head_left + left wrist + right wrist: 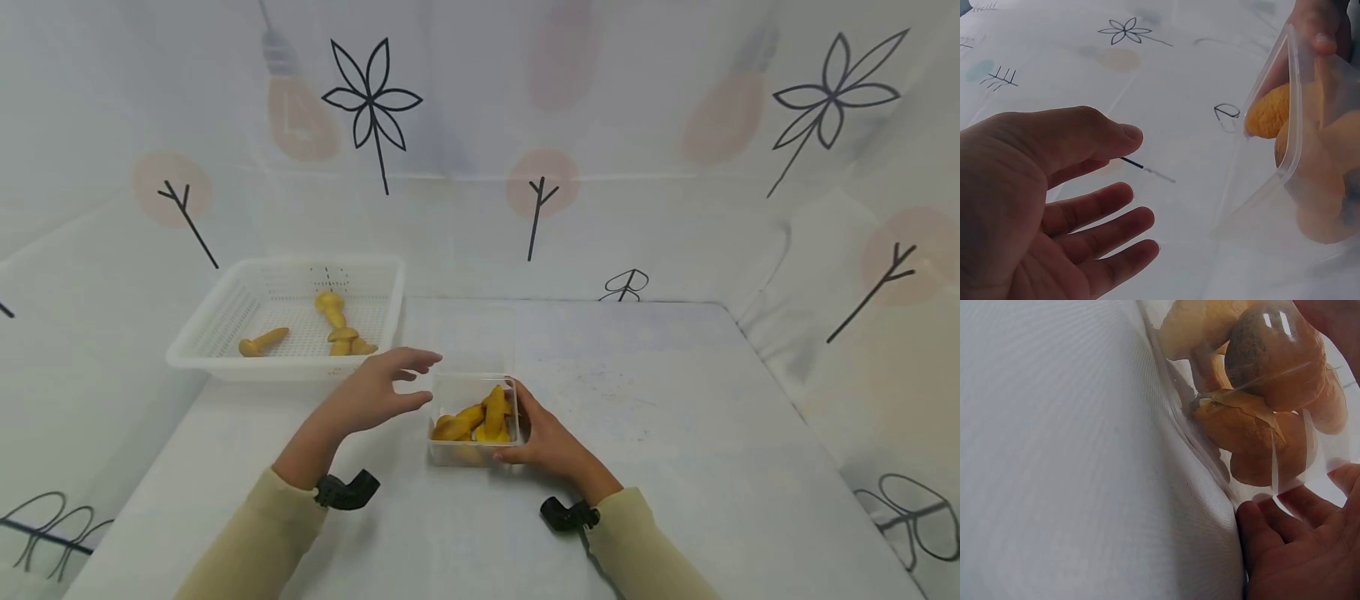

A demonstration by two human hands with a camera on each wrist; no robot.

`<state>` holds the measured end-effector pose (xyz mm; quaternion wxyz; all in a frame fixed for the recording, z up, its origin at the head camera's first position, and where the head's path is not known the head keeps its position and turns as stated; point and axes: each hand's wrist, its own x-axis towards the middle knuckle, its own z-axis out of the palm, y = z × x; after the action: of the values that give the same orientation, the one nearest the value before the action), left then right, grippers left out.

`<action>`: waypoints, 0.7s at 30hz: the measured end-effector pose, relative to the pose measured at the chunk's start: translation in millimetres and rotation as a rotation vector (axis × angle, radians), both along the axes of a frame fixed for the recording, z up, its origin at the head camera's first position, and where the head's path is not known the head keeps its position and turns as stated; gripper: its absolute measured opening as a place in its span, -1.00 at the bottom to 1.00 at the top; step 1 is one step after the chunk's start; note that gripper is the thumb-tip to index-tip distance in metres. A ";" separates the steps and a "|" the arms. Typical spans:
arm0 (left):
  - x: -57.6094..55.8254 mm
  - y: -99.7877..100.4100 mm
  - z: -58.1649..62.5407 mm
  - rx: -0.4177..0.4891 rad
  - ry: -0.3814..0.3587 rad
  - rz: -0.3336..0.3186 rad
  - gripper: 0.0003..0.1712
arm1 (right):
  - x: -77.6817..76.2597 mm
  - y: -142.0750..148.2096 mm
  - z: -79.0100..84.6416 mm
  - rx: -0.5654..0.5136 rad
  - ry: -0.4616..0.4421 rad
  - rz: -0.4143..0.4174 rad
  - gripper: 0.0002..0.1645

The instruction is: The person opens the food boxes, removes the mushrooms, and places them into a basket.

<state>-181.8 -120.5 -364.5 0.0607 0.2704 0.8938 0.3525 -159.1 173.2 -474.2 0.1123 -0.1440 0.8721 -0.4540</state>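
Note:
A clear plastic container [459,455] holding several yellow mushrooms [492,412] is on the white table in the head view. My right hand [551,443] grips its right side, thumb at the near corner and fingers round the far side. Up close in the right wrist view, the fingers [1288,515] lie against the clear wall, with brownish-yellow mushrooms [1275,359] showing through it. To the left of the container, my left hand [378,390] hovers with fingers spread and nothing in it. The left wrist view shows its palm and loosely bent fingers [1100,234] apart from the container.
At the back left stands a white perforated basket [247,365], with several yellow mushrooms [264,342] inside. White cloth [465,225] printed with plants and bulbs hangs behind the table [675,500] and along its sides.

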 end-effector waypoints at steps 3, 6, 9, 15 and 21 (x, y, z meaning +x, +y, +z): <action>1.3 3.8 -1.5 -0.003 -0.010 -0.022 -0.42 | 0.2 -0.4 0.0 -0.010 -0.005 0.002 0.45; 2.2 7.6 -2.4 -0.005 -0.021 -0.043 -0.42 | 0.3 -0.6 0.1 -0.017 -0.007 0.004 0.44; 2.9 11.0 -2.6 -0.022 -0.032 -0.057 -0.42 | 0.1 -0.6 -0.2 -0.025 -0.007 0.007 0.44; 3.3 17.2 -2.8 -0.042 -0.082 -0.112 -0.40 | -0.5 0.2 -1.3 -0.028 -0.010 0.009 0.43; 3.7 22.4 -1.0 -0.062 -0.112 -0.147 -0.40 | -0.9 0.0 -2.3 -0.023 -0.005 0.008 0.43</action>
<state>-178.1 -98.1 -365.5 0.1445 0.3133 0.8772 0.3339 -160.0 173.3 -476.5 0.1147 -0.1479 0.8659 -0.4640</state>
